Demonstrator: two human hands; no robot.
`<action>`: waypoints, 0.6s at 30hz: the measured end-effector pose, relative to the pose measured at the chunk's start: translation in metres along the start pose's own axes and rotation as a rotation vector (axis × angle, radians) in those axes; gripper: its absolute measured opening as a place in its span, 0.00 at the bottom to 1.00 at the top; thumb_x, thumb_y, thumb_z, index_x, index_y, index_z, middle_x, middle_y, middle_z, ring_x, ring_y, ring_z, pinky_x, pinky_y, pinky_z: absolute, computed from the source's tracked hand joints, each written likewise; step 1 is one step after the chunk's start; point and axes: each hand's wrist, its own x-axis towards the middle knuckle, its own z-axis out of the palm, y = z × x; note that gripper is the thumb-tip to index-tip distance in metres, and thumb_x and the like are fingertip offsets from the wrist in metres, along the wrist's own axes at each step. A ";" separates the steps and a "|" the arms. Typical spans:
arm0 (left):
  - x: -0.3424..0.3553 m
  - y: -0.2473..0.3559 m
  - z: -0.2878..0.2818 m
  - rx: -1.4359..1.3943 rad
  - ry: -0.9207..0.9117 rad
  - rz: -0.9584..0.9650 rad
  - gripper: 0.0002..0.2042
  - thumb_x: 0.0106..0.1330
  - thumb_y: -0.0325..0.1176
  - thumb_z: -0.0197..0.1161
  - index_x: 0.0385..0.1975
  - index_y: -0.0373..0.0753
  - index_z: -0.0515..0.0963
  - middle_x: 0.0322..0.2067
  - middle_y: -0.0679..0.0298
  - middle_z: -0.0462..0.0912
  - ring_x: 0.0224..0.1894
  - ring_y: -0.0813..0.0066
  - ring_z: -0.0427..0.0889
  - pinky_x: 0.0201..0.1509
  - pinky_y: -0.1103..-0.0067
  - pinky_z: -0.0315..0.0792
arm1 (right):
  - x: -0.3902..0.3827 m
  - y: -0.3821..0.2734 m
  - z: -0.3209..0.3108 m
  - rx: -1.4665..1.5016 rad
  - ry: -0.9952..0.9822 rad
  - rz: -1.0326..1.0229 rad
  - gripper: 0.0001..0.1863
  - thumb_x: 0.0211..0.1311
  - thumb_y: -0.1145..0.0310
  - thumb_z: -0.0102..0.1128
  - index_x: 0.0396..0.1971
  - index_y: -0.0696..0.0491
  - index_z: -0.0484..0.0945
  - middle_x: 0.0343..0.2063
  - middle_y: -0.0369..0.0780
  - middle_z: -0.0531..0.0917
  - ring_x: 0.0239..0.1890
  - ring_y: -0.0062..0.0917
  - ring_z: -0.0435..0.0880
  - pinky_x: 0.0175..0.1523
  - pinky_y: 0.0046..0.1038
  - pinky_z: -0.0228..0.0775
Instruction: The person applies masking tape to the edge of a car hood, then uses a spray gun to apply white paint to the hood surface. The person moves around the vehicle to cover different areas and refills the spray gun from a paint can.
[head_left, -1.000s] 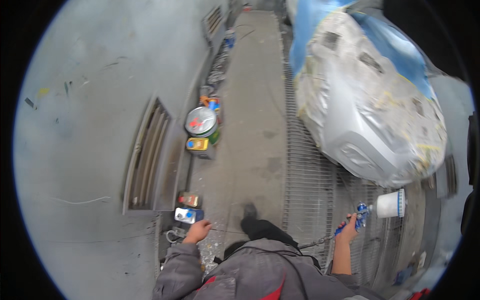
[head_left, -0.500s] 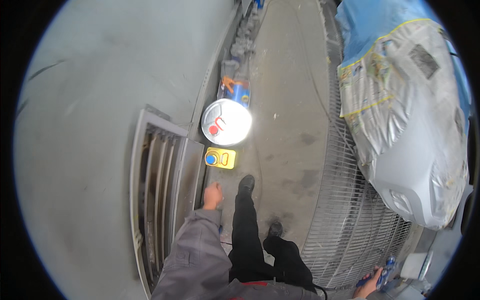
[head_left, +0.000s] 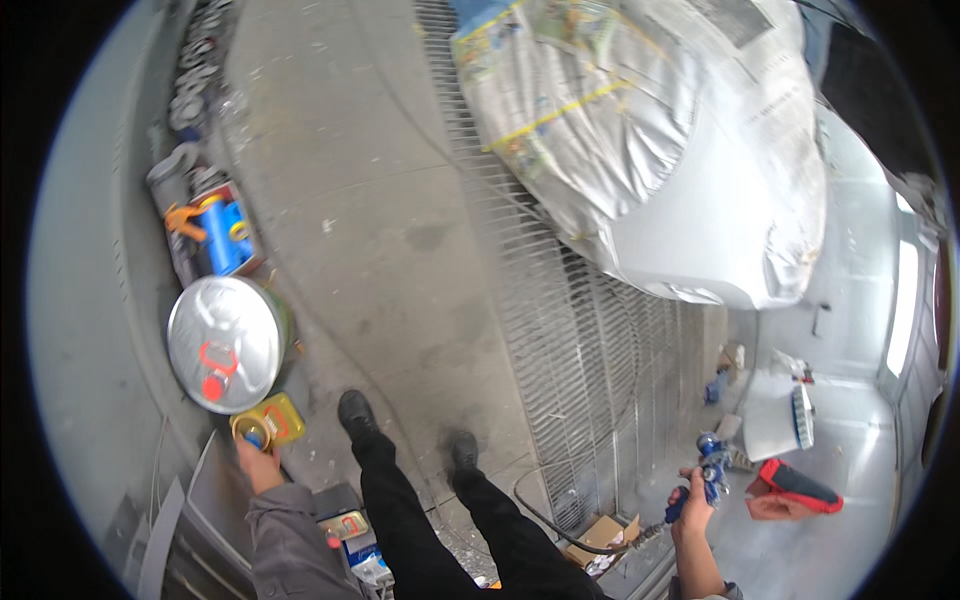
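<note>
Fingers of left hand [head_left: 256, 462] touched yellow can [head_left: 268, 422] on floor beside big silver drum [head_left: 226, 343], grip unclear, right hand [head_left: 693, 503] wrapped around blue spray gun [head_left: 708, 470] with hose [head_left: 560, 525], wrapped car [head_left: 660, 150] above floor grate [head_left: 560, 330]

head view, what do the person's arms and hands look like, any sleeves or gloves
The left hand is bare, with no glove, and that arm wears a long grey sleeve with a loose cuff at the wrist. The right hand is also bare, and the forearm behind it shows no sleeve. No watch or rings can be made out.
</note>
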 end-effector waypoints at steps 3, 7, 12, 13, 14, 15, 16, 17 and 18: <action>0.032 0.000 -0.040 0.115 -0.198 0.090 0.22 0.72 0.54 0.60 0.60 0.53 0.75 0.61 0.67 0.77 0.58 0.63 0.78 0.51 0.58 0.79 | 0.001 -0.008 0.003 0.097 -0.023 0.026 0.12 0.75 0.58 0.64 0.42 0.52 0.79 0.32 0.35 0.82 0.19 0.19 0.75 0.23 0.24 0.68; 0.062 0.014 -0.092 0.972 0.010 0.785 0.27 0.60 0.42 0.74 0.57 0.40 0.76 0.50 0.53 0.84 0.49 0.51 0.84 0.52 0.60 0.78 | -0.010 -0.012 -0.008 0.069 -0.004 0.061 0.11 0.75 0.60 0.63 0.41 0.53 0.79 0.32 0.36 0.82 0.18 0.19 0.75 0.22 0.24 0.68; 0.020 0.009 -0.076 1.717 0.375 1.077 0.17 0.63 0.27 0.70 0.51 0.32 0.78 0.42 0.46 0.87 0.43 0.48 0.88 0.49 0.61 0.81 | -0.013 -0.010 -0.009 0.060 0.048 0.004 0.10 0.75 0.61 0.63 0.39 0.54 0.79 0.27 0.36 0.81 0.16 0.19 0.75 0.20 0.24 0.66; 0.016 0.011 -0.082 1.797 0.404 1.130 0.16 0.65 0.27 0.68 0.51 0.31 0.78 0.42 0.44 0.87 0.43 0.48 0.88 0.48 0.60 0.81 | -0.012 -0.012 -0.004 0.056 0.050 0.006 0.11 0.75 0.61 0.63 0.39 0.54 0.79 0.26 0.36 0.81 0.15 0.19 0.75 0.20 0.24 0.66; 0.011 0.012 -0.081 1.877 0.433 1.183 0.15 0.67 0.27 0.67 0.51 0.29 0.78 0.41 0.43 0.87 0.42 0.48 0.89 0.47 0.60 0.82 | -0.012 -0.016 0.000 0.053 0.054 0.006 0.11 0.75 0.61 0.63 0.38 0.54 0.80 0.25 0.36 0.80 0.15 0.19 0.75 0.20 0.24 0.67; 0.008 0.014 -0.073 1.369 0.443 1.088 0.14 0.69 0.29 0.65 0.51 0.29 0.77 0.42 0.42 0.87 0.42 0.48 0.89 0.47 0.61 0.82 | -0.011 -0.019 0.004 0.050 0.056 0.007 0.11 0.75 0.62 0.63 0.38 0.54 0.80 0.24 0.35 0.79 0.15 0.18 0.75 0.20 0.24 0.67; 0.004 0.010 -0.062 0.877 0.424 0.957 0.15 0.71 0.31 0.64 0.51 0.28 0.77 0.42 0.41 0.87 0.43 0.48 0.89 0.47 0.61 0.82 | -0.011 -0.021 0.005 0.047 0.045 0.008 0.11 0.75 0.61 0.64 0.38 0.55 0.81 0.22 0.35 0.79 0.16 0.18 0.75 0.21 0.23 0.67; -0.003 0.004 -0.056 0.401 0.388 0.794 0.15 0.73 0.34 0.63 0.51 0.27 0.77 0.42 0.40 0.86 0.43 0.48 0.89 0.46 0.61 0.83 | -0.009 -0.019 0.004 0.030 0.024 0.026 0.10 0.75 0.62 0.63 0.41 0.54 0.80 0.26 0.36 0.80 0.16 0.19 0.75 0.21 0.24 0.67; -0.024 -0.002 -0.056 0.586 0.396 0.883 0.19 0.77 0.40 0.60 0.52 0.27 0.76 0.44 0.41 0.86 0.43 0.48 0.89 0.47 0.61 0.83 | -0.012 -0.013 -0.004 0.008 0.027 0.052 0.10 0.75 0.62 0.62 0.44 0.54 0.79 0.30 0.37 0.81 0.17 0.20 0.76 0.21 0.25 0.67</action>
